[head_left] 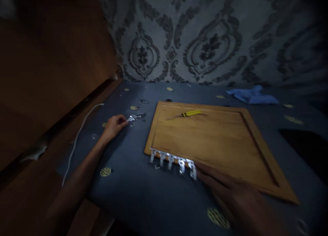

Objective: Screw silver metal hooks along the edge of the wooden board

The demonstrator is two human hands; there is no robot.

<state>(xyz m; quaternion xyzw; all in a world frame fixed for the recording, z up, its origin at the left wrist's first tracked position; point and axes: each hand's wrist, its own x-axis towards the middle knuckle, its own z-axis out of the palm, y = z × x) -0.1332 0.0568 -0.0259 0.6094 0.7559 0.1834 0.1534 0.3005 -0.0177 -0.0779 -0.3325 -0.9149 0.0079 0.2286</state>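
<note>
My left hand [115, 126] reaches over the dark cloth left of the wooden board [205, 140]. Its thumb and forefinger pinch a small shiny metal piece [131, 118], one of several lying close together there. Along the board's near left edge lies a metal strip [171, 156] with several tabs hanging over the side. The fingers of my right hand [230, 191] close on the strip's right end, and dim light blurs their tips. A screwdriver [191, 113] with a yellow and black handle rests on the far part of the board.
A crumpled blue cloth [252, 95] lies at the back right, and a flat black object [304, 150] at the right. A white cable [78, 137] runs along the left edge. Brown wooden panelling [56, 48] rises at the left, with patterned wallpaper [176, 34] behind.
</note>
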